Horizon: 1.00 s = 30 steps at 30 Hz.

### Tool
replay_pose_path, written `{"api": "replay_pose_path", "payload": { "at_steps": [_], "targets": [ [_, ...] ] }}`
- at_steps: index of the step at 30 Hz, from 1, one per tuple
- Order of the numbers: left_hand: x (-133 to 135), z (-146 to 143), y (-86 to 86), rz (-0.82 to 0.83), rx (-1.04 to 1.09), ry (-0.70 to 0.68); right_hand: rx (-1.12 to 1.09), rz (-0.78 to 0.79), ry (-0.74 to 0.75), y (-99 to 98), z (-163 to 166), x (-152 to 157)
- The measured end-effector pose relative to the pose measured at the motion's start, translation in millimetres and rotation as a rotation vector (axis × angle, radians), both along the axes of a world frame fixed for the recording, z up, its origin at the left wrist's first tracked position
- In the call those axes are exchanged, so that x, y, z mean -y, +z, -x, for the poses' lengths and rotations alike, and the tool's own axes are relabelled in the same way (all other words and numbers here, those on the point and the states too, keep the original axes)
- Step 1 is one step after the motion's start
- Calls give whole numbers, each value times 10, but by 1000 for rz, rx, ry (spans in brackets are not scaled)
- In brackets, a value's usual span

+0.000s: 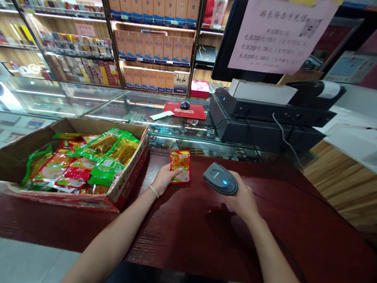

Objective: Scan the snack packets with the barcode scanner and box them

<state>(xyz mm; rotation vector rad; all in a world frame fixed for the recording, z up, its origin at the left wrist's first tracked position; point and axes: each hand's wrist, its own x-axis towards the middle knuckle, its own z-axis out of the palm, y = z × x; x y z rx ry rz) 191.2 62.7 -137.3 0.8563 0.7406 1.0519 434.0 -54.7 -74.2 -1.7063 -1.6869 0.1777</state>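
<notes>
My left hand (164,179) is closed on a small red snack packet (181,161), thumb across its front, just above the dark red counter (178,231). A grey barcode scanner (220,178) with a lit blue light is in my right hand (241,200), its head pointing left toward the packet. The scanner and packet are a short way apart. To the left of my left hand stands an open cardboard box (130,178), holding several red, green and clear snack packets (108,153).
Behind the counter is a glass display case (107,109), with a red mouse pad (192,110) and a black mouse (185,105). A monitor (229,37) with a pink paper sign (278,38) stands above a black cash drawer (261,129). Boxed goods (153,3) fill the shelves.
</notes>
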Motion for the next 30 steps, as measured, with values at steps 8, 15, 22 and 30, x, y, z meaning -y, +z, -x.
{"api": "replay_pose_path", "payload": {
  "at_steps": [8,15,22,30],
  "targets": [
    [-8,-11,-11,-21,-79,3,4,15,70,-11,51,4],
    [-34,-13,-63,-76,-50,1,114,24,-55,-142,-12,-78],
    [-14,-110,69,-229,-102,163,158,-57,-174,-174,48,-188],
    [488,462,1297,-585,-298,27,-4,-241,-210,223,547,-255]
  ]
}}
